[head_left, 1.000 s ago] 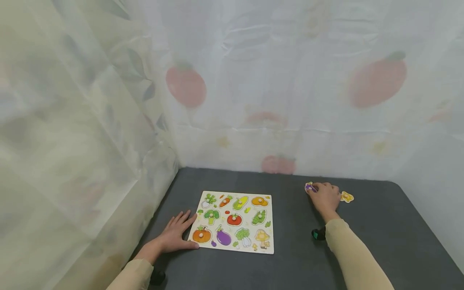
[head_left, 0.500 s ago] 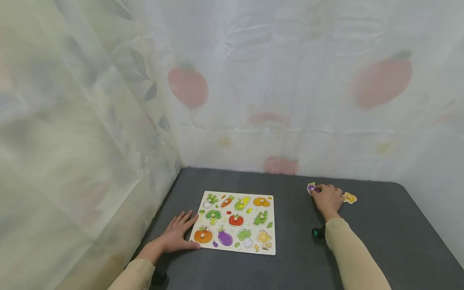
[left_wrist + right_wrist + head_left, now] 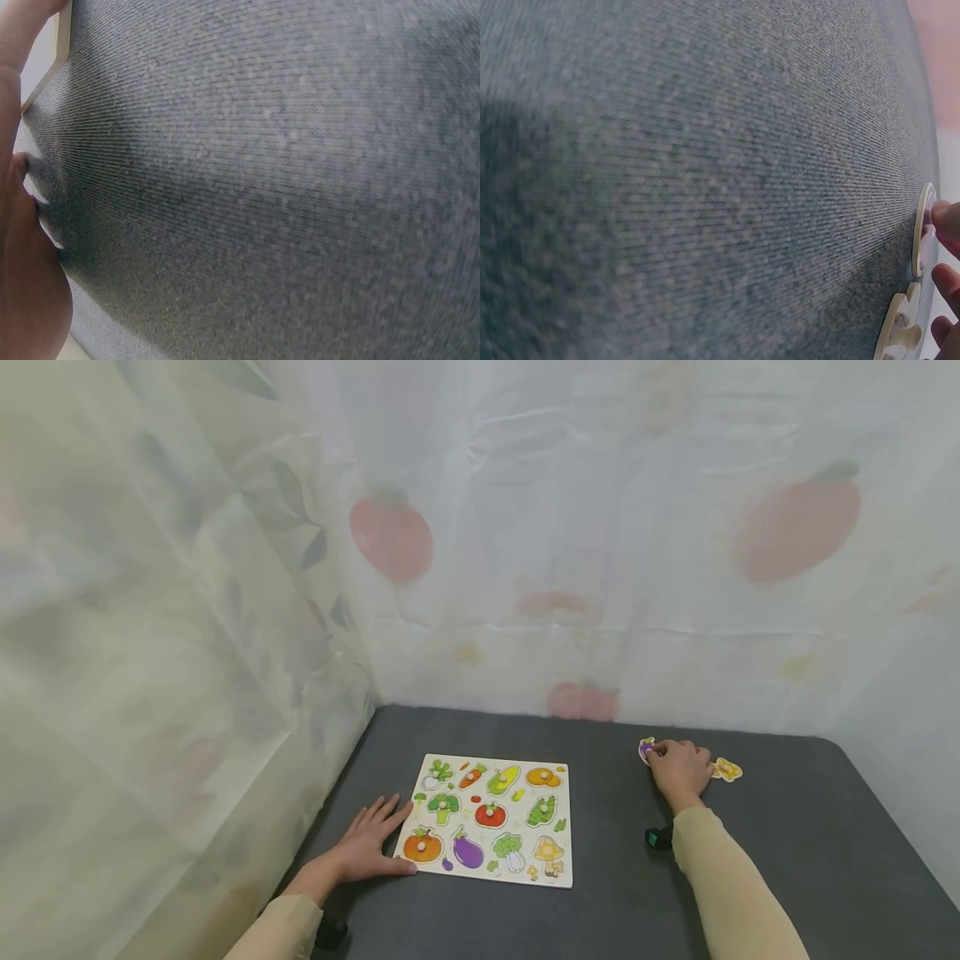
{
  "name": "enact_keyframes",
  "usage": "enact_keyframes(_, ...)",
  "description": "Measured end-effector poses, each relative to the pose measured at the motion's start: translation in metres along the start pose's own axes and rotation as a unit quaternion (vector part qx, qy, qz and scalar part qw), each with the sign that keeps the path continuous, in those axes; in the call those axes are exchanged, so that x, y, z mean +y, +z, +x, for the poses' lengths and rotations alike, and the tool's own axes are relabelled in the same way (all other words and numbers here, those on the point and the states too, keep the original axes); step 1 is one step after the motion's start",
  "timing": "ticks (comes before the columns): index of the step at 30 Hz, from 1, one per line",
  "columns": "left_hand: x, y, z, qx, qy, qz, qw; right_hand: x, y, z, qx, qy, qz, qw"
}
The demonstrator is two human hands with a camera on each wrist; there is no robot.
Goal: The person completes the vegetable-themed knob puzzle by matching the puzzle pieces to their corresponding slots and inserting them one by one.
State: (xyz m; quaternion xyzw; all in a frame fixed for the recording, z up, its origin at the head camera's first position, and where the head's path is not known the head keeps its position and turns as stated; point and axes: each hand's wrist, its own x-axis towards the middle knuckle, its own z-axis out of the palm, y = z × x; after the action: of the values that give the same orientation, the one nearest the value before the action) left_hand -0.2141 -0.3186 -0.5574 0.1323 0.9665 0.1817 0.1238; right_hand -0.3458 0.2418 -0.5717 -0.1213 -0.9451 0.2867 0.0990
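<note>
A puzzle board [image 3: 487, 793] with painted vegetables lies flat on the dark table. My left hand [image 3: 363, 852] has its fingers spread along the board's left side, the thumb at its lower left corner. To the far right, my right hand [image 3: 681, 772] pinches a purple eggplant puzzle piece [image 3: 646, 747] between thumb and fingers, low over the tabletop. The thumb shows against that eggplant piece [image 3: 920, 240] in the right wrist view; its knob is hidden. Just right of this hand lies a yellow mushroom puzzle piece [image 3: 727, 769], partly covered by the fingers.
Several knobbed pieces, such as the tomato [image 3: 491, 815] and pumpkin [image 3: 423, 846], sit in the board. A grey cloth-like surface covers the table [image 3: 607, 893]. Pale printed curtains [image 3: 585, 527] stand at the back and left.
The head view has shifted slightly, so the board and pieces appear a little farther right. Both hands keep nearly the same places, the right still at the eggplant piece.
</note>
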Motion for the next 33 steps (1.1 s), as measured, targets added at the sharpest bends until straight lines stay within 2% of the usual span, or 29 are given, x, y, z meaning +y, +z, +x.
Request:
enact_keyframes(18,-0.0008,0.0007,0.0008,0.004,0.002,0.0,1.0,-0.005,-0.0025,-0.0024,0.003,0.004,-0.006,1.0)
enact_keyframes(25,-0.0032,0.0038,-0.0003,0.019,0.017,-0.012,0.9996,-0.0068,-0.0045,-0.0036,0.006,-0.003,-0.014,1.0)
enact_keyframes(33,-0.0057,0.006,0.0011,0.012,0.01,0.0,0.9999,-0.0062,-0.0026,-0.0021,0.001,-0.016,-0.019,1.0)
